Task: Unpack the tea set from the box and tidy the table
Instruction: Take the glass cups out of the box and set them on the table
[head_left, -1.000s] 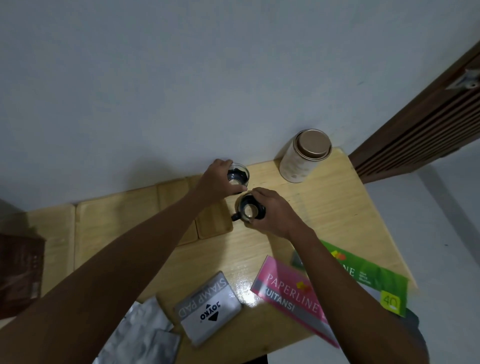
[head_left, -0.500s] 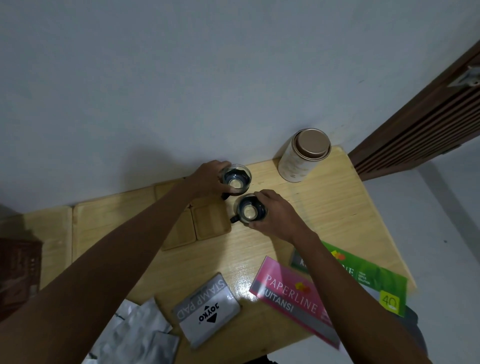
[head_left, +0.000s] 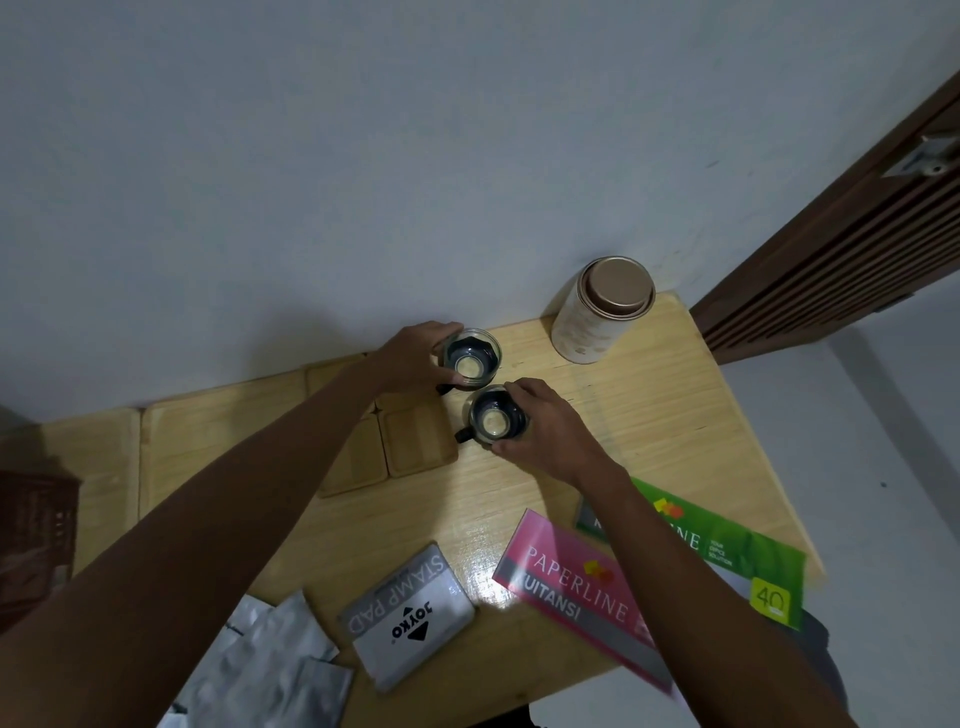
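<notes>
Two small glass tea cups with dark handles stand upright on the wooden table (head_left: 649, 415). My left hand (head_left: 415, 358) grips the far cup (head_left: 471, 358) round its left side, close to the wall. My right hand (head_left: 545, 426) holds the near cup (head_left: 493, 420) from the right, fingers curled over its rim. The two cups almost touch. Small square wooden coasters (head_left: 415, 441) lie side by side just left of the near cup. A dark brown box (head_left: 31, 540) shows at the far left edge.
A round tin (head_left: 602, 312) with a copper lid stands at the table's back right corner. A grey stamp pad box (head_left: 410, 618), a pink receipt book (head_left: 576, 592), a green pad (head_left: 727, 551) and silver foil packets (head_left: 270, 670) lie along the near edge.
My left hand has shifted the far cup slightly right, off the coasters and onto the table. My right hand stays on the near cup, almost in place.
</notes>
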